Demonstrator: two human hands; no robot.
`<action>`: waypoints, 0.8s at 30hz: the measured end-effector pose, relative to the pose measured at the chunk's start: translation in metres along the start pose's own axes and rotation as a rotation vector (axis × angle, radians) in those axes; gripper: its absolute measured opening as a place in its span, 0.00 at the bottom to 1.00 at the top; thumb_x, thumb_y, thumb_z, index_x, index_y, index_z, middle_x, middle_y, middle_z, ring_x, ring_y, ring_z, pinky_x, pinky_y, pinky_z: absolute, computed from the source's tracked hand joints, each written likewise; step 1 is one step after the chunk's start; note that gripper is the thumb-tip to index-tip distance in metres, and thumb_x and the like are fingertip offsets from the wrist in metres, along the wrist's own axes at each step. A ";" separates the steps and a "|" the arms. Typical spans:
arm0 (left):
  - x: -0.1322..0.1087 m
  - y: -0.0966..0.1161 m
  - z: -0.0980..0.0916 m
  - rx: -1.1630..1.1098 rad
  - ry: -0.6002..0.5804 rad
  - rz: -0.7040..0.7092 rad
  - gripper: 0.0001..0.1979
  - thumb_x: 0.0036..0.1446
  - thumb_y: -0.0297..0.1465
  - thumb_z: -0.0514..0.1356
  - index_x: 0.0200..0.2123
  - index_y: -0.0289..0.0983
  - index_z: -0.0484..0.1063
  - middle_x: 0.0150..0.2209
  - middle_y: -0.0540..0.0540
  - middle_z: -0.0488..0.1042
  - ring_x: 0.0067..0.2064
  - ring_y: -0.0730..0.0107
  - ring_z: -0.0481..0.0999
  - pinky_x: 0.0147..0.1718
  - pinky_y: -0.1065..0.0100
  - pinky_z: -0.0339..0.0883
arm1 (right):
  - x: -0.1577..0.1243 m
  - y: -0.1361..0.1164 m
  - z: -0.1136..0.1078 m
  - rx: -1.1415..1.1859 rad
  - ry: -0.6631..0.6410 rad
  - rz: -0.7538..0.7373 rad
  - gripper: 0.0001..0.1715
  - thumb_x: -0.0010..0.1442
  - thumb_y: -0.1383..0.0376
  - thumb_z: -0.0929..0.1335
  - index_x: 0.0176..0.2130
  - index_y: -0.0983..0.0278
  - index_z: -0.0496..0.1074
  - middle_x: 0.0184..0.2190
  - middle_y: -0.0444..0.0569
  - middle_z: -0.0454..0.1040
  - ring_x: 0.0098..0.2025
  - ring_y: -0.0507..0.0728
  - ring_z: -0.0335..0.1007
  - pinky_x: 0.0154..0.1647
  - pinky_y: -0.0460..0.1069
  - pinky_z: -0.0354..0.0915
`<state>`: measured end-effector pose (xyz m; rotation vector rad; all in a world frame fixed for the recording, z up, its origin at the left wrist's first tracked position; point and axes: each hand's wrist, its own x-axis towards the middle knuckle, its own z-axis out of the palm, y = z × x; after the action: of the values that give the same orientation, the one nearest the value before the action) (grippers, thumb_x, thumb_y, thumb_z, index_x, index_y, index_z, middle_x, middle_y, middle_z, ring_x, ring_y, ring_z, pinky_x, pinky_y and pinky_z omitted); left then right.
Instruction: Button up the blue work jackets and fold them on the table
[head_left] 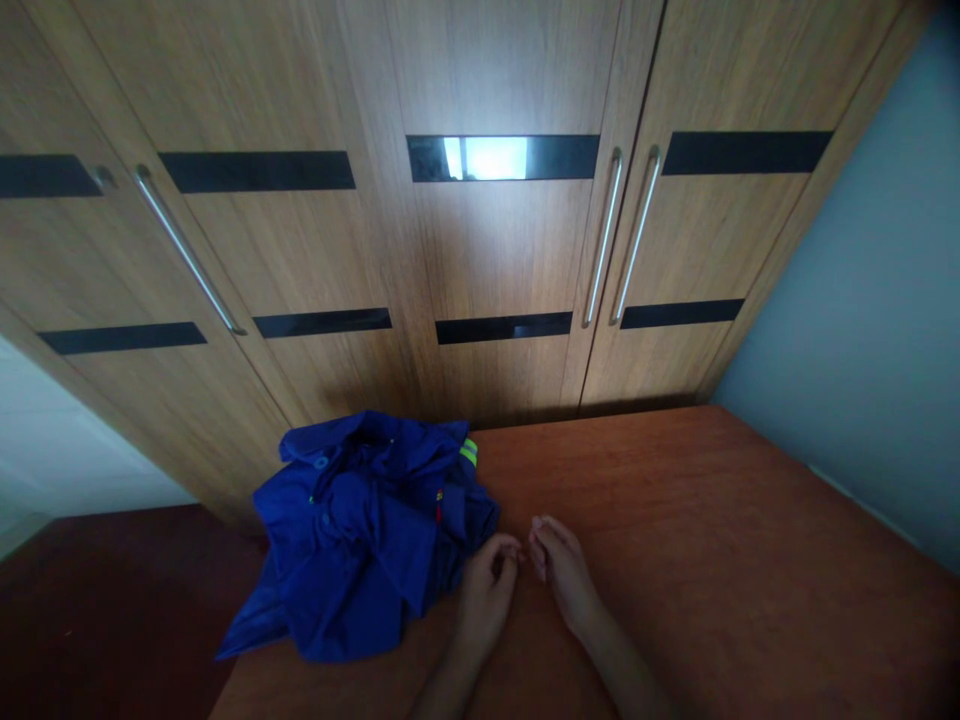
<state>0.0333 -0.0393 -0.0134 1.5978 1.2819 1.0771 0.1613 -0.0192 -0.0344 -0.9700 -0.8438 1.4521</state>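
A crumpled blue work garment (360,540) lies in a heap on the left part of the reddish-brown wooden tabletop (675,560). It shows buttons, a small red detail and a yellow-green strip at its right edge. Just right of the heap, my left hand (489,583) is closed, its thumb and fingers curled into a loop. Close beside it on the right is my right hand (564,565), its fingers curled in as well. Fingertips of both hands face each other with a narrow gap between them. I see nothing held in either hand.
Behind the table stands a wooden wardrobe (495,240) with black inlaid strips and long metal handles (604,240). A pale blue wall (862,330) closes off the right side. At the lower left the dark red floor (112,600) shows beyond the table's edge.
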 end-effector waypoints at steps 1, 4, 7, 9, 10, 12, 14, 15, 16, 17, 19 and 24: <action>0.000 0.001 0.000 0.007 -0.002 0.003 0.10 0.60 0.30 0.51 0.34 0.37 0.71 0.34 0.47 0.76 0.38 0.66 0.74 0.39 0.69 0.64 | -0.001 0.000 0.000 0.009 -0.007 -0.015 0.22 0.56 0.49 0.68 0.25 0.63 0.66 0.17 0.38 0.59 0.18 0.48 0.51 0.18 0.44 0.48; 0.001 0.004 0.001 0.025 -0.018 0.019 0.10 0.61 0.31 0.50 0.34 0.37 0.71 0.35 0.46 0.76 0.39 0.65 0.75 0.41 0.68 0.64 | -0.002 0.000 -0.001 0.022 -0.022 -0.036 0.18 0.57 0.51 0.68 0.27 0.64 0.69 0.19 0.40 0.63 0.21 0.49 0.56 0.21 0.44 0.53; 0.000 0.004 0.001 0.044 -0.034 0.036 0.10 0.60 0.29 0.50 0.34 0.38 0.72 0.35 0.47 0.76 0.39 0.66 0.75 0.40 0.68 0.65 | -0.002 0.000 -0.002 -0.016 -0.032 -0.059 0.15 0.57 0.54 0.68 0.30 0.64 0.71 0.21 0.41 0.65 0.24 0.50 0.60 0.25 0.44 0.56; 0.000 0.002 0.002 0.054 -0.031 0.034 0.09 0.60 0.28 0.51 0.36 0.38 0.72 0.37 0.46 0.77 0.40 0.66 0.75 0.41 0.68 0.65 | -0.002 0.001 -0.002 -0.033 -0.026 -0.084 0.12 0.56 0.56 0.69 0.33 0.63 0.72 0.24 0.42 0.67 0.27 0.51 0.63 0.30 0.45 0.60; 0.000 0.001 0.002 0.057 -0.027 0.030 0.10 0.59 0.28 0.51 0.38 0.38 0.72 0.38 0.46 0.77 0.41 0.65 0.75 0.42 0.68 0.65 | -0.002 0.001 -0.002 -0.040 -0.019 -0.098 0.12 0.54 0.58 0.70 0.36 0.62 0.72 0.27 0.43 0.69 0.30 0.52 0.66 0.33 0.46 0.62; 0.000 -0.001 0.002 0.062 -0.022 0.027 0.11 0.60 0.28 0.51 0.41 0.38 0.72 0.41 0.45 0.77 0.43 0.65 0.75 0.43 0.67 0.66 | -0.003 0.001 -0.002 -0.066 0.006 -0.129 0.14 0.50 0.60 0.72 0.38 0.61 0.73 0.32 0.45 0.71 0.36 0.55 0.68 0.39 0.48 0.64; -0.001 -0.002 0.002 0.071 -0.030 0.031 0.12 0.60 0.28 0.52 0.43 0.39 0.72 0.42 0.45 0.77 0.44 0.65 0.75 0.45 0.66 0.66 | -0.003 0.001 -0.002 -0.113 0.030 -0.151 0.13 0.48 0.62 0.73 0.36 0.61 0.73 0.34 0.45 0.72 0.39 0.56 0.69 0.41 0.49 0.65; -0.001 -0.002 0.002 0.076 -0.033 0.032 0.12 0.59 0.28 0.52 0.42 0.39 0.72 0.42 0.45 0.77 0.44 0.65 0.75 0.45 0.66 0.65 | -0.002 0.001 -0.002 -0.140 0.041 -0.153 0.11 0.48 0.63 0.73 0.34 0.61 0.73 0.33 0.45 0.72 0.38 0.56 0.69 0.41 0.49 0.65; -0.001 -0.001 0.002 0.080 -0.034 0.031 0.12 0.59 0.28 0.52 0.42 0.39 0.73 0.42 0.45 0.77 0.44 0.64 0.75 0.46 0.66 0.65 | -0.002 0.000 -0.002 -0.166 0.053 -0.151 0.10 0.48 0.62 0.73 0.33 0.61 0.73 0.32 0.45 0.72 0.37 0.56 0.69 0.40 0.49 0.65; -0.001 -0.001 0.002 0.083 -0.037 0.029 0.12 0.58 0.27 0.52 0.42 0.39 0.73 0.42 0.45 0.77 0.45 0.64 0.75 0.46 0.66 0.65 | -0.002 0.000 -0.002 -0.193 0.063 -0.150 0.09 0.49 0.62 0.72 0.33 0.61 0.73 0.31 0.45 0.73 0.36 0.56 0.70 0.40 0.49 0.65; 0.000 0.000 0.003 0.085 -0.038 0.027 0.13 0.58 0.26 0.52 0.42 0.38 0.73 0.42 0.45 0.77 0.44 0.64 0.75 0.45 0.65 0.66 | -0.002 0.000 -0.003 -0.250 0.071 -0.148 0.10 0.50 0.60 0.72 0.32 0.62 0.74 0.31 0.46 0.74 0.36 0.57 0.71 0.40 0.49 0.65; 0.000 -0.002 0.003 0.084 -0.024 0.045 0.14 0.59 0.28 0.51 0.45 0.38 0.73 0.44 0.42 0.77 0.45 0.63 0.75 0.45 0.65 0.66 | -0.001 0.002 -0.003 -0.346 -0.021 -0.165 0.10 0.52 0.58 0.71 0.31 0.62 0.75 0.30 0.48 0.75 0.34 0.57 0.71 0.37 0.49 0.65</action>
<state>0.0357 -0.0392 -0.0159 1.7046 1.2952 1.0402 0.1632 -0.0201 -0.0378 -1.1126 -1.1881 1.1988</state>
